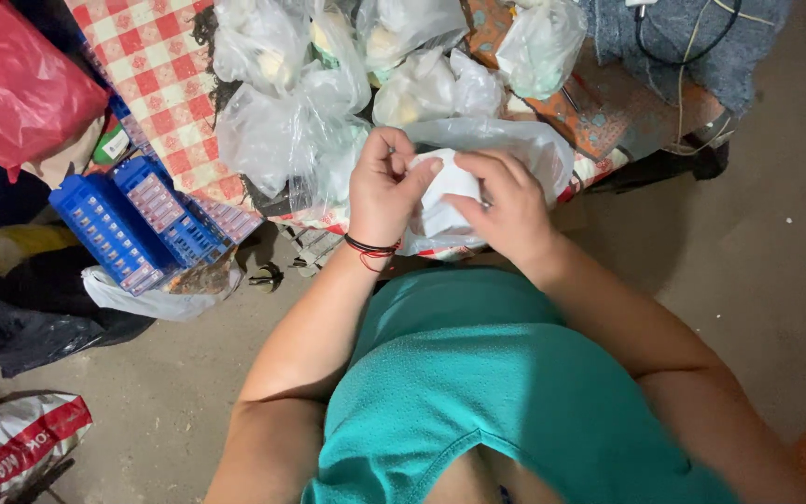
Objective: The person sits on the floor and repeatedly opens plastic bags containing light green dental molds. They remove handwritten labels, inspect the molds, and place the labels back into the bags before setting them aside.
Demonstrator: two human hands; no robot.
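Teal shirt (pixel 478 373) nearest; left hand (pixel 382 191) and right hand (pixel 506 201) pinch white bag (pixel 445 201) at table edge (pixel 599 168).

Blue compartmented packs (pixel 142 229) left; red-and-white printed sack (pixel 11 439) on floor.

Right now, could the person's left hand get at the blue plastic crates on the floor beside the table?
Probably not without letting go: the left hand and right hand both grip a white bag at the table edge. The blue crates sit lower, off to the left.
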